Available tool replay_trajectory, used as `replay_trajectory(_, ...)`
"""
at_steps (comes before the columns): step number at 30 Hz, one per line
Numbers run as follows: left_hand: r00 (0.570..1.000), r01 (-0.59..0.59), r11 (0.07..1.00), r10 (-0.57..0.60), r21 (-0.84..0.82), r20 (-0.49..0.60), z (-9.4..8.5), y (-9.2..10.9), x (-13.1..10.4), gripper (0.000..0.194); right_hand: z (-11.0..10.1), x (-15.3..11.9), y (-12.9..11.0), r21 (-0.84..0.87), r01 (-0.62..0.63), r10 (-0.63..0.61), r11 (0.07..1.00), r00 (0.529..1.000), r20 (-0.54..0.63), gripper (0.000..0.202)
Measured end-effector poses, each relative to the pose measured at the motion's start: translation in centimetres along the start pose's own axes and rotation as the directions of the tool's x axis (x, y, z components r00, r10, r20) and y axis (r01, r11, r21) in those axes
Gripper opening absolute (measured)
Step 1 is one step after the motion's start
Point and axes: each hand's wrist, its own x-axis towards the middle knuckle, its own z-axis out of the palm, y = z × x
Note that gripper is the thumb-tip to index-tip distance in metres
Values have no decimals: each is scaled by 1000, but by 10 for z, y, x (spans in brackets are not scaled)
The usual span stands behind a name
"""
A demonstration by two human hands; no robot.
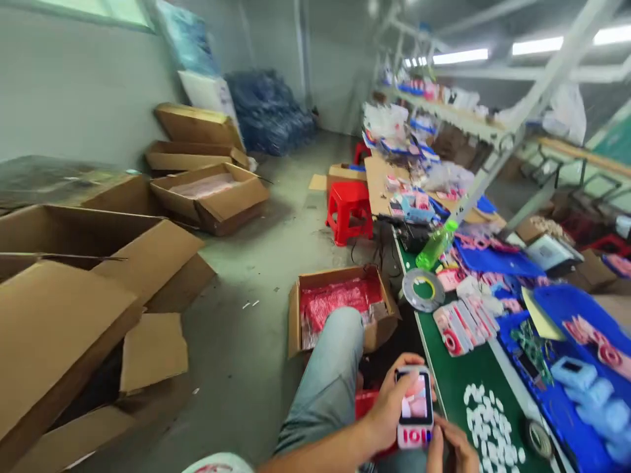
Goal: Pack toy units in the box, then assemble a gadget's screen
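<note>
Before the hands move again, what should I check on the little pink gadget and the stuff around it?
1. Pink gadget held: ok, the left hand has it.
2. Screen lit: ok, it shows a picture.
3. Screen uncovered: not ok, the left thumb lies over part of it.
4. Right hand close by: ok, it's at the lower right corner.
5. Back of the gadget: cannot tell, it faces away.
6. Tape roll away from the table edge: not ok, it's right there.
</note>
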Motion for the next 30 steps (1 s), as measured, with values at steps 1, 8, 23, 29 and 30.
replay_trajectory(1,999,33,999,-33,-3,7,4,1,3,58,-3,2,-6,-4,60,-60,998,998,-36,10)
replay_trajectory(8,939,332,942,-335,50,78,43,-17,52,57,-30,40,-30,-119,-70,70,990,998,-4,15)
replay_trajectory(23,758,484,734,-624,476,190,48,-51,61,54,-24,-4,-49,134,-674,681,726,682,-266,33)
replay_trajectory(29,704,250,660,-626,708,335,40,-57,59,58,-89,2,-43,327,-738,805,591,567,-174,56)
replay_trajectory(30,695,200,641,-626,741,353,39,-56,59,57,-96,4,-40,316,-742,806,591,565,-179,59)
